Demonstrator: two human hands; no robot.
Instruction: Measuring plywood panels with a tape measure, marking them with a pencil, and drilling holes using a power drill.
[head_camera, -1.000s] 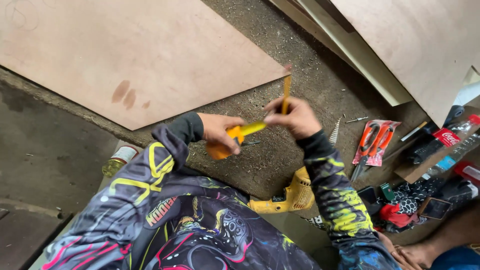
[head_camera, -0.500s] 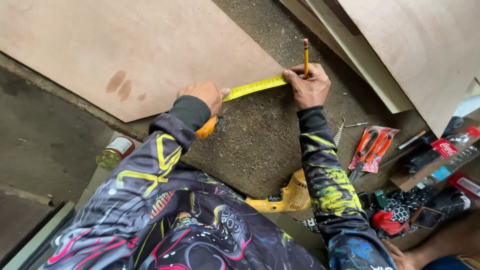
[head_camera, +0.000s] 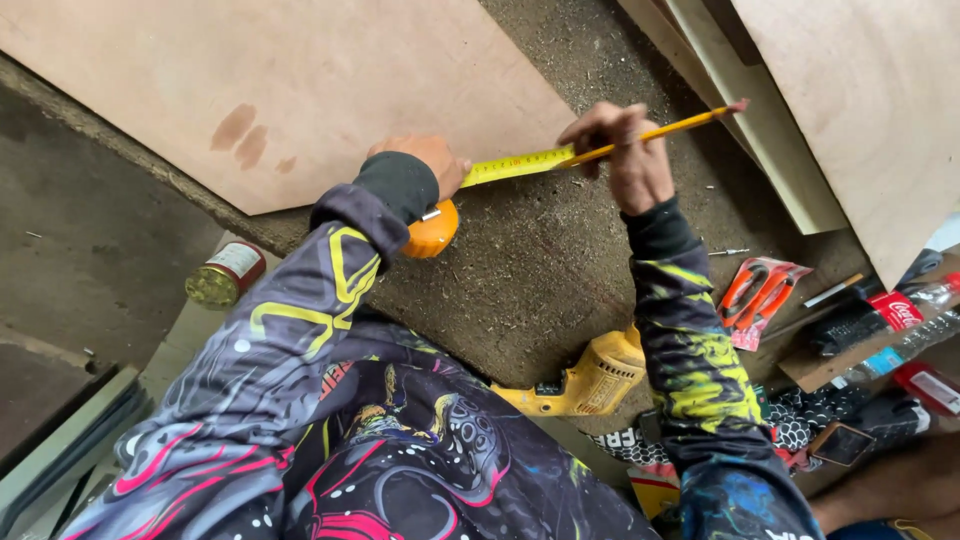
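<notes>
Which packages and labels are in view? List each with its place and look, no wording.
Blister pack: right of the right forearm, red card holding orange-handled tools.
Can: left, beside the left sleeve, lying down, white label, red band.
Plastic bottle: far right, lying down, clear with red label.
</notes>
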